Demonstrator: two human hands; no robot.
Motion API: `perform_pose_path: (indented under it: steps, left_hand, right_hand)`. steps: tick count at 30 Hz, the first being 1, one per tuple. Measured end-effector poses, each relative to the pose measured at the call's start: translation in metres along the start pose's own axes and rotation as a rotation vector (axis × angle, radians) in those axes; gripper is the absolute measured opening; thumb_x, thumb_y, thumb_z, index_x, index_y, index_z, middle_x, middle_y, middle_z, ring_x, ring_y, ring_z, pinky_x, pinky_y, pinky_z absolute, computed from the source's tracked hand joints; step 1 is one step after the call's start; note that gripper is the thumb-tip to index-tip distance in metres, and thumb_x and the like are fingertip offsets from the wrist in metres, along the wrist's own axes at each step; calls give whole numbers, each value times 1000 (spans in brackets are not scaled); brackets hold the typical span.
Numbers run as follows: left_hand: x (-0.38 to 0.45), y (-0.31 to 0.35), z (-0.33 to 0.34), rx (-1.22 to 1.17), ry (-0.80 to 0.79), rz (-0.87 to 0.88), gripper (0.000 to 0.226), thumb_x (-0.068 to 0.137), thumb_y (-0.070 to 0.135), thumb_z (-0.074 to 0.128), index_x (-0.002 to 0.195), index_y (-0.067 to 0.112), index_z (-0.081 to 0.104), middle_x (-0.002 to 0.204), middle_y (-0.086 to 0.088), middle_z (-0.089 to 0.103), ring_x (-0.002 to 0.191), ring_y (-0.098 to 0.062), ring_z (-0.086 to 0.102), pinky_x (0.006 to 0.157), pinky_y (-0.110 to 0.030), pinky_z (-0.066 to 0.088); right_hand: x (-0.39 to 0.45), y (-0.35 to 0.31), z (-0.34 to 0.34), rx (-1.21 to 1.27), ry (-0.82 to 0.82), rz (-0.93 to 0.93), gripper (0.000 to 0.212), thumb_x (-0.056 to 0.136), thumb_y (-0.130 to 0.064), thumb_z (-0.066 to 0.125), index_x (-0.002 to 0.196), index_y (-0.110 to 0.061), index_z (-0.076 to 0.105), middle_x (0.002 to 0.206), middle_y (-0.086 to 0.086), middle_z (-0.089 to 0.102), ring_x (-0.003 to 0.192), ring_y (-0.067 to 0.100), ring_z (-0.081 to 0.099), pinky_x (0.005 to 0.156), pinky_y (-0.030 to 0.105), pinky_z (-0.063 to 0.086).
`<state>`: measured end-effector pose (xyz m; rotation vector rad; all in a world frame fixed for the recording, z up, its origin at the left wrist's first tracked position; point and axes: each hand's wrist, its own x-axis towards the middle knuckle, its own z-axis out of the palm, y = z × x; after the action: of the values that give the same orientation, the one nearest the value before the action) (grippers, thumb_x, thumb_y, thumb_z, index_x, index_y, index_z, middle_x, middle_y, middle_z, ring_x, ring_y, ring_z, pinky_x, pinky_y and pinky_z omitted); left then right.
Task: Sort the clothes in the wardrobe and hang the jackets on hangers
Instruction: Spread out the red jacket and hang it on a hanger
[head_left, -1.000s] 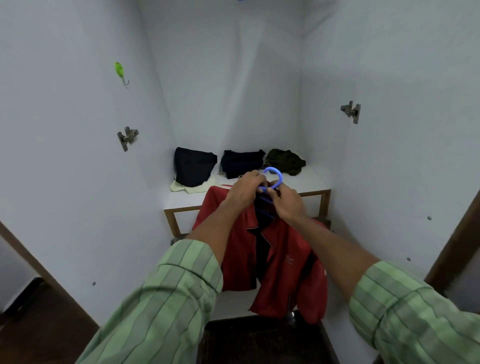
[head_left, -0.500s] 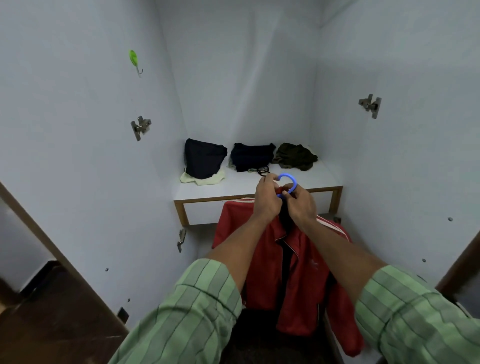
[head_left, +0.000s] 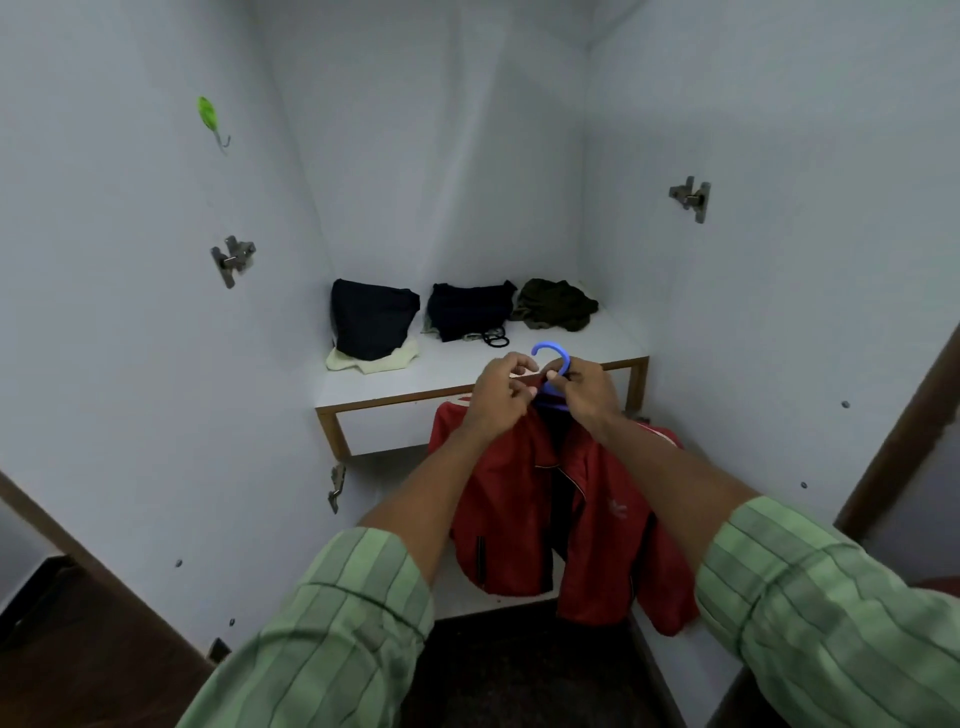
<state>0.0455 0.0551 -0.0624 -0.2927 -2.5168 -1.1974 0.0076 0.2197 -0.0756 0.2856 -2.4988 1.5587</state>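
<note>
A red jacket (head_left: 524, 499) with a dark front opening hangs on a blue hanger (head_left: 554, 356), held up in front of the wardrobe shelf. Only the hanger's hook and a bit of its neck show above my hands. My left hand (head_left: 497, 395) grips the jacket's collar at the left of the hook. My right hand (head_left: 589, 389) pinches the collar and the hanger's neck just below the hook. The jacket's sleeves droop down at both sides.
A white shelf (head_left: 441, 371) with a wooden edge holds two folded dark garments (head_left: 371, 322) (head_left: 467, 309), an olive bundle (head_left: 556, 304), a pale cloth and black hair bands (head_left: 493, 338). Metal brackets (head_left: 232, 258) (head_left: 691, 197) and a green hook (head_left: 209, 117) sit on the side walls.
The view has shifted slightly, and both hands with the hanger and jacket stay near the shelf's front edge. My fingers have shifted a little on the collar.
</note>
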Motion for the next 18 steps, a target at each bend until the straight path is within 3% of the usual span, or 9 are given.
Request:
perform_pose_path:
  steps: [4,7,9,12,15,18]
  left_hand:
    - [3,-1,-17,423,-74,152,29,80,29,78,100,33,58,104,9,60,102,-19,54,86,-33,42]
    - [6,9,-23,475,17,137,29,86,27,74,101,25,48,93,8,60,97,-25,59,86,-35,36]
    - [10,15,-24,489,29,98,30,93,24,67,111,19,44,99,-2,67,97,-32,62,89,-40,37]
    - [21,22,-25,650,-78,2,51,97,19,61,140,7,36,115,-12,70,108,-35,63,96,-43,37]
    - [33,24,-30,794,-265,26,51,95,21,62,142,15,43,130,-8,65,121,-30,59,107,-46,29]
    - [34,19,-32,815,-230,97,35,94,19,64,129,20,55,127,-6,64,118,-30,59,95,-43,40]
  right_hand:
    - [3,-15,-2,1,-88,-99,15,93,-26,63,91,-31,77,89,-7,77,89,15,72,89,49,56]
    - [2,-31,-6,-5,-97,-123,13,92,-29,64,89,-34,75,87,-5,76,87,19,71,87,49,56]
    - [1,-41,-7,3,-97,-129,13,94,-28,66,88,-35,75,86,-6,76,86,18,71,86,47,57]
    - [0,-49,-8,-5,-88,-146,13,95,-27,66,91,-36,75,88,-4,77,86,19,71,85,47,57]
    - [-3,-48,-9,-3,-103,-145,12,97,-27,66,92,-32,76,87,1,76,86,23,71,85,47,57]
    - [-4,-51,-16,64,-139,-138,13,96,-34,67,97,-26,78,92,6,75,85,20,68,85,44,54]
